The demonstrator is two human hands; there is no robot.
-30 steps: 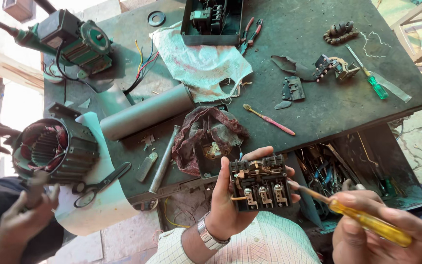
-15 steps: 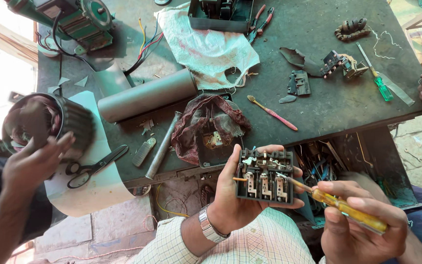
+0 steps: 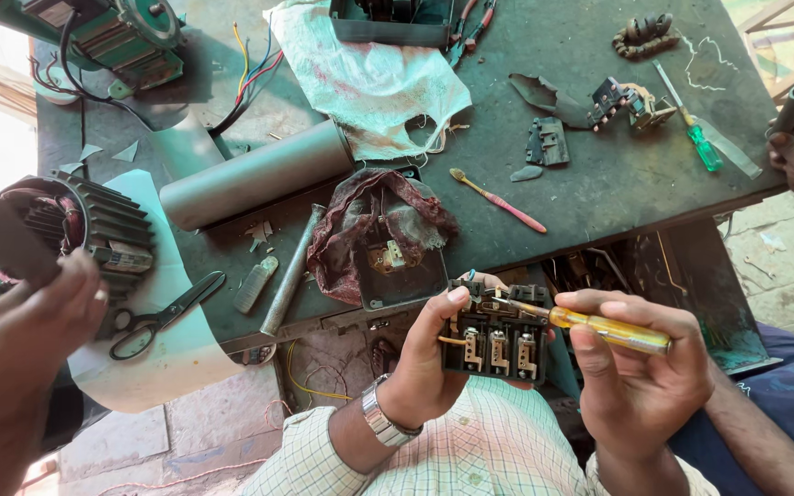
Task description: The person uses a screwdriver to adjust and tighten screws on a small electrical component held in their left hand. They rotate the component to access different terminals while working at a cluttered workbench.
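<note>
I see the black rectangular switch block with brass terminals (image 3: 495, 342) held in the air just off the near edge of the table (image 3: 599, 184), above my lap. My left hand (image 3: 429, 367) grips it from its left side, fingers (image 3: 452, 303) curled over the top edge and thumb behind. My right hand (image 3: 640, 377) is closed around a yellow-handled screwdriver (image 3: 599, 329), whose metal tip rests on the top of the block, just beside my left fingertips.

On the table close to the near edge lies a dark maroon rag (image 3: 374, 225) over a black box lid (image 3: 406, 276), with a grey metal rod (image 3: 291, 271) and a grey cylinder (image 3: 255, 174) to its left. A pink toothbrush (image 3: 498, 200) lies to the right of the rag, and a green-handled screwdriver (image 3: 696, 138) near the right edge.

At the left edge another person's hand (image 3: 34, 321) touches a finned motor stator (image 3: 85, 234); black scissors (image 3: 163, 312) lie on white paper (image 3: 153, 358) beside it.
</note>
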